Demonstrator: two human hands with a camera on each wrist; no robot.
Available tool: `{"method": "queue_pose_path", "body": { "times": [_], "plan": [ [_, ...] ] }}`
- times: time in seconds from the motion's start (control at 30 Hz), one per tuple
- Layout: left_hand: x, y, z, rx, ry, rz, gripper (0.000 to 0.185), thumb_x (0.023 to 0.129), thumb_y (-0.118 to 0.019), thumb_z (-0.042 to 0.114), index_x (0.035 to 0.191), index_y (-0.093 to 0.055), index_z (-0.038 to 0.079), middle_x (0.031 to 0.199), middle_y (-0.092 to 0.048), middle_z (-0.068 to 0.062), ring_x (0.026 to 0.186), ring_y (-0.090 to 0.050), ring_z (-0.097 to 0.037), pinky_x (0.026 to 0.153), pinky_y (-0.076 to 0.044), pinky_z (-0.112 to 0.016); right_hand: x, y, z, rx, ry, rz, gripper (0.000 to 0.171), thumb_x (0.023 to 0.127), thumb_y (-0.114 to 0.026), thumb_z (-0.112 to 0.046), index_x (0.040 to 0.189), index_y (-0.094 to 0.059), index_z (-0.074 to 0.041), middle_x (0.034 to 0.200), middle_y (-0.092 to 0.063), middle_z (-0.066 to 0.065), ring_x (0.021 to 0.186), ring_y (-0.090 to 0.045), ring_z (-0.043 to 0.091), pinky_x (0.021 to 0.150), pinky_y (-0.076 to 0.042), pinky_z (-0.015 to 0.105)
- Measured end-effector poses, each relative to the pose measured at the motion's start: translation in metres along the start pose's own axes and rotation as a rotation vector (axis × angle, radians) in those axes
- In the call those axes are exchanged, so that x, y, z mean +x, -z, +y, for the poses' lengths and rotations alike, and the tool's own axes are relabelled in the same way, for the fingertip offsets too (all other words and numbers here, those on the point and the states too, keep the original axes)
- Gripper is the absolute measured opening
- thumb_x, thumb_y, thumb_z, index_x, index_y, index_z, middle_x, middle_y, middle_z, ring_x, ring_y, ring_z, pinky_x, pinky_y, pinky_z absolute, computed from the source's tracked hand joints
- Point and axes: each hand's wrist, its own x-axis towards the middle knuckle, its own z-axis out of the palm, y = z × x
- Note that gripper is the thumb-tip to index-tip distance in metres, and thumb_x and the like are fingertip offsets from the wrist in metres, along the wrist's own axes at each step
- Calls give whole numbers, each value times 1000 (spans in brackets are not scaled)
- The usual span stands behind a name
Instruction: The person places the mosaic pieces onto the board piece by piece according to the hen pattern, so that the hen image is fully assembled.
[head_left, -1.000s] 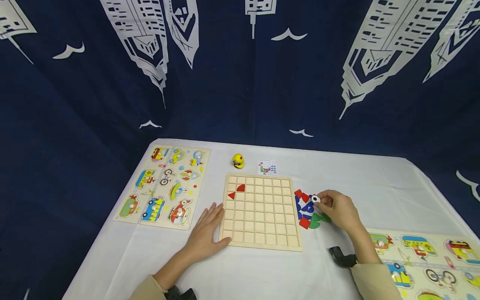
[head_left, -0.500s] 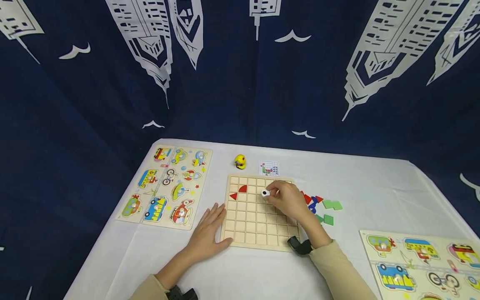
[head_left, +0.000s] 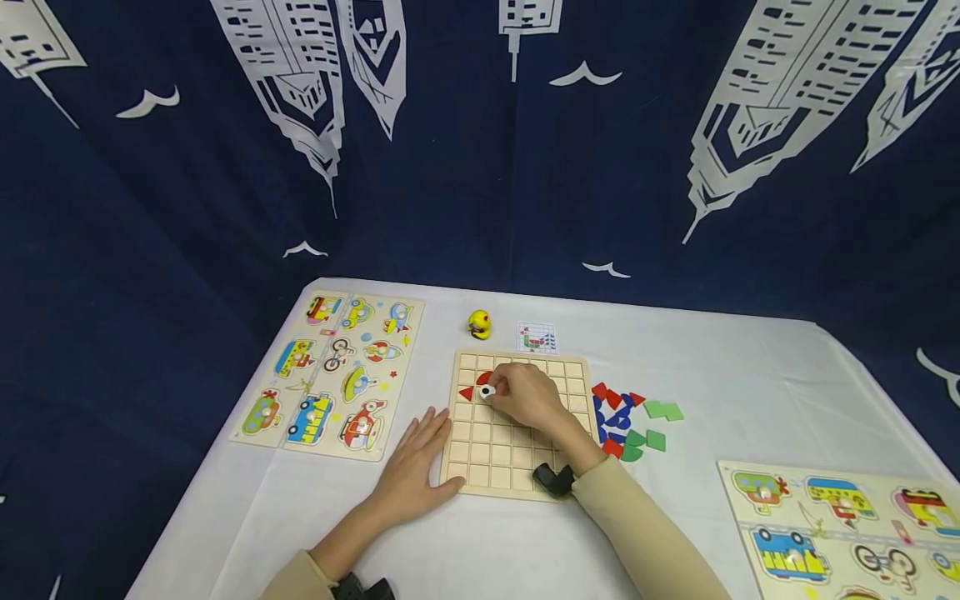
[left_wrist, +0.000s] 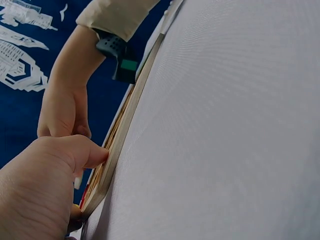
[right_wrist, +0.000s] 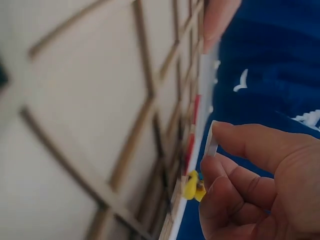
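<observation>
My right hand [head_left: 531, 398] pinches a small white tile with a black dot [head_left: 487, 391] between thumb and forefinger, over the upper left of the wooden grid board [head_left: 491, 454]. In the right wrist view the tile [right_wrist: 211, 140] shows edge-on at the fingertips, a little off the board. A red triangle [head_left: 467, 392] lies in a cell left of it, and a red quarter circle [head_left: 483, 377] sits just behind it, partly covered. My left hand [head_left: 412, 467] rests flat along the board's left side, thumb [left_wrist: 92, 152] touching its edge.
Red, blue and green pieces [head_left: 615, 421] lie loose right of the board. Behind it are a yellow duck [head_left: 479, 324] and a small pattern card [head_left: 537, 337]. Vehicle puzzle boards stand at the left [head_left: 330, 375] and front right [head_left: 840, 521].
My right hand has carried the dotted white tile left from the loose pieces, across the grid, to beside the red pieces. My left hand keeps its place at the board's edge.
</observation>
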Motion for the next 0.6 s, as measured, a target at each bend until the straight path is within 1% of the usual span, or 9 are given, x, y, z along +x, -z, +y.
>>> {"method": "queue_pose_path", "body": {
  "times": [0.2, 0.3, 0.43, 0.6],
  "plan": [
    [0, 0, 0, -3, -2, 1, 84, 81, -73, 38, 145, -41, -5, 158, -32, -13, 150, -22, -31, 123, -14, -46, 6, -5, 4, 4, -34, -33, 14, 79, -79, -17, 85, -70, -9, 68, -59, -5, 61, -51, 10, 53, -39, 23],
    [-1, 0, -1, 6, -8, 9, 84, 80, -73, 38, 145, -41, -5, 158, -33, -13, 150, -22, -31, 123, -15, -46, 7, -6, 5, 7, -30, -41, 13, 79, -80, -17, 85, -70, -10, 68, -60, -5, 61, -52, 10, 54, -39, 23],
    [-1, -1, -2, 21, -20, 20, 84, 81, -73, 39, 145, -41, -5, 158, -33, -13, 149, -23, -32, 123, -15, -46, 9, -7, 5, 6, -13, -48, 13, 79, -79, -13, 87, -70, -9, 68, -61, -5, 62, -52, 9, 55, -40, 23],
    [-1, -3, -2, 27, -42, 53, 84, 78, -75, 36, 143, -44, -6, 156, -37, -15, 147, -27, -34, 120, -20, -50, 8, -7, 4, 31, -6, -51, 13, 79, -78, -7, 91, -72, -7, 73, -64, -3, 65, -55, 9, 59, -45, 23]
  ]
}}
